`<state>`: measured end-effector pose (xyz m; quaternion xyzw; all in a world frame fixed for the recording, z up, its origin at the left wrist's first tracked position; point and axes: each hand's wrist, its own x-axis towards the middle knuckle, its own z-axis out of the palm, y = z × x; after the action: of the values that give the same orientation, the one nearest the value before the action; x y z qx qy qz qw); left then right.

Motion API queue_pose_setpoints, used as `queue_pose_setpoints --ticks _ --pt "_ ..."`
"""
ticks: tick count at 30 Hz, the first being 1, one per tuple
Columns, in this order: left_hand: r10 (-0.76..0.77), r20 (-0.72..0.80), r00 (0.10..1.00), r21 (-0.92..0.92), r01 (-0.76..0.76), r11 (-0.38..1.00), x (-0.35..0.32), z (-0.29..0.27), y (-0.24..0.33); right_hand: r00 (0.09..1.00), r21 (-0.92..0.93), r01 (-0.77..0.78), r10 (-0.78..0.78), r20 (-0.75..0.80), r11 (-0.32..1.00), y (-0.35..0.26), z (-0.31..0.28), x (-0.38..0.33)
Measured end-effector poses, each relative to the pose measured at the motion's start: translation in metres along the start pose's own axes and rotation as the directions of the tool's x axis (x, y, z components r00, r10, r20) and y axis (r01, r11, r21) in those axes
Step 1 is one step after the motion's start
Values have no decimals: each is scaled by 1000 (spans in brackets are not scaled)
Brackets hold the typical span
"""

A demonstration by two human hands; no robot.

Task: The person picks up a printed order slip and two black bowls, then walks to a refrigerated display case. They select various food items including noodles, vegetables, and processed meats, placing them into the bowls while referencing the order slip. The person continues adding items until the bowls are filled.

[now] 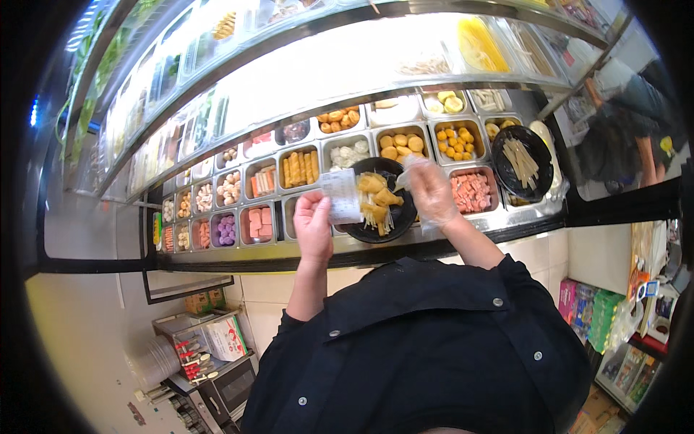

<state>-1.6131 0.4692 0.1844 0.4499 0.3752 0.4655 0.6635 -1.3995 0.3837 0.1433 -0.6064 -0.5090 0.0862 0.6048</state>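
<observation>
My left hand (313, 226) is bare and grips a white paper slip (341, 195) at the left rim of a black bowl (402, 217). The bowl rests on the steel food counter and holds yellow tofu pieces and pale noodle strips (376, 202). A thin clear plastic glove covers my right hand (431, 192), which hovers at the bowl's right side with fingers spread and nothing visibly in it.
Steel trays (300, 168) of skewers, balls, sausages and fried pieces fill the refrigerated counter under a curved glass cover (303, 72). A second black bowl (526, 163) of pale strips stands at the right. Another person (622, 130) stands beyond the counter. Packaged goods (589, 315) sit lower right.
</observation>
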Motion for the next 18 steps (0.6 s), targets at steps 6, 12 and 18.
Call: queue_pose_setpoints --ticks 6,12,18 --pt "-29 -1 1000 -91 28 995 12 3 12 545 -402 122 277 791 908 16 7 12" --pt "48 -33 998 -188 -53 981 26 -23 8 835 117 -499 441 328 858 1 -22 28" --pt "56 -60 997 -232 -68 970 31 -47 6 814 221 -581 559 157 784 -24 -31 24"
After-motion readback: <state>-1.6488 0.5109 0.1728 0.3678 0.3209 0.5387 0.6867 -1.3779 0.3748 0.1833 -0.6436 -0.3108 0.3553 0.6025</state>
